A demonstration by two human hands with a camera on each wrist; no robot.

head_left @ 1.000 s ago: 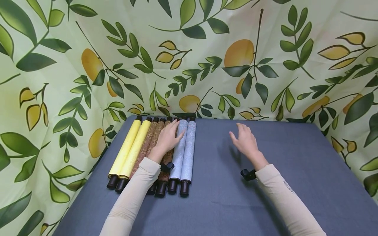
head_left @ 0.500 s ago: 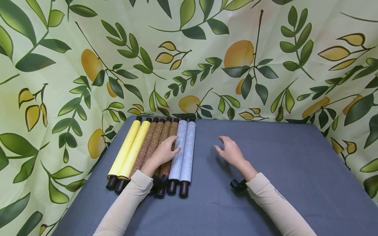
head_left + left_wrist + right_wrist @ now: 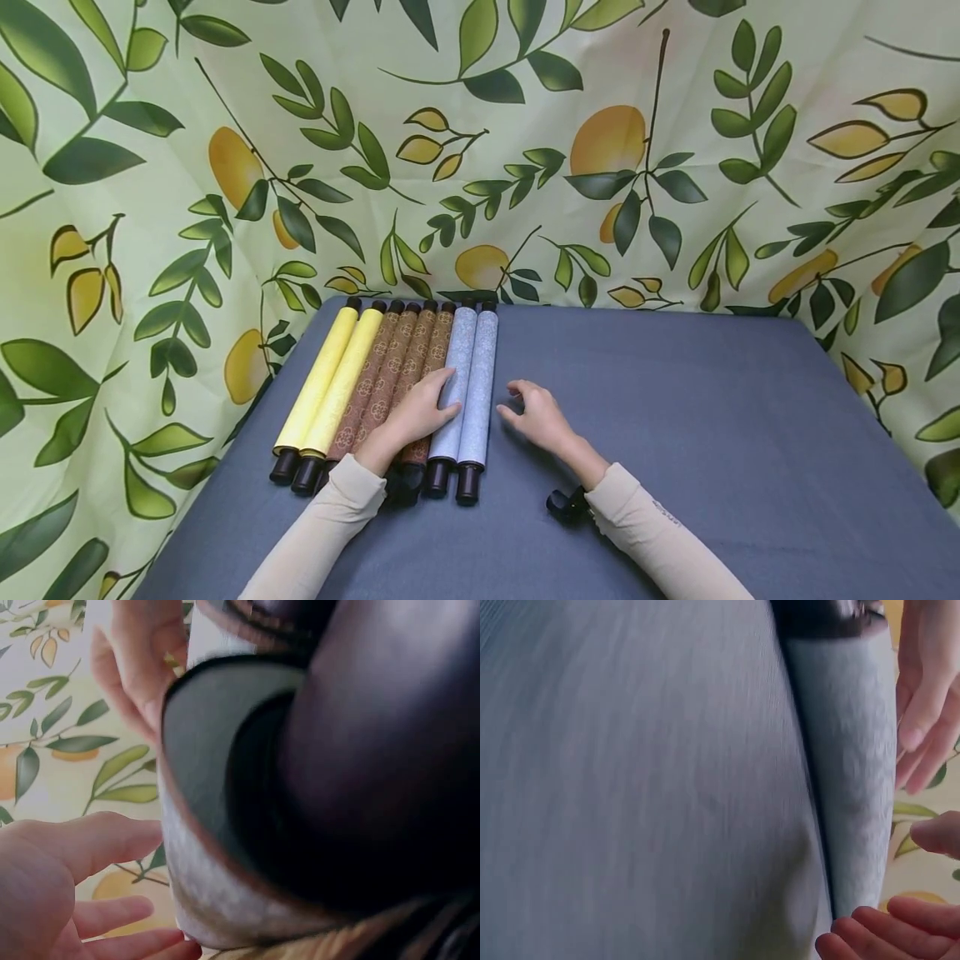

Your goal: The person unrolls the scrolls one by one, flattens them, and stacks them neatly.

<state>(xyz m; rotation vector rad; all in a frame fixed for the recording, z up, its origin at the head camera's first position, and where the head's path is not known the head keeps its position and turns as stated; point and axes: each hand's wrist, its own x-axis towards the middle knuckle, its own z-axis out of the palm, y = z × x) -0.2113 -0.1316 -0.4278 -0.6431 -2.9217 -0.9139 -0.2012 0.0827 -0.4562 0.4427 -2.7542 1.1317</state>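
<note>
Two light blue scrolls (image 3: 482, 392) with dark end knobs lie side by side at the right end of a row of rolled scrolls. To their left come several brown patterned scrolls (image 3: 372, 392), then two yellow scrolls (image 3: 318, 379). My left hand (image 3: 416, 410) is over the brown scrolls, its fingertips and thumb overlapping the inner blue scroll. Just right of the outer blue scroll, my right hand (image 3: 542, 418) holds nothing, fingers loosely bent and thumb apart. A dark scroll knob (image 3: 390, 735) fills much of the left wrist view. The right wrist view shows the outer blue scroll's side (image 3: 847, 750).
A blue-grey cloth (image 3: 712, 417) covers the table and extends right of the scrolls. Behind and to the left hangs a leaf-and-fruit printed curtain (image 3: 420, 100). Dark wrist cameras (image 3: 567, 506) sit under both wrists.
My right hand has moved left and nearer, from over the bare cloth to beside the outer blue scroll. My left hand has slid nearer along the scrolls. The scrolls lie as before.
</note>
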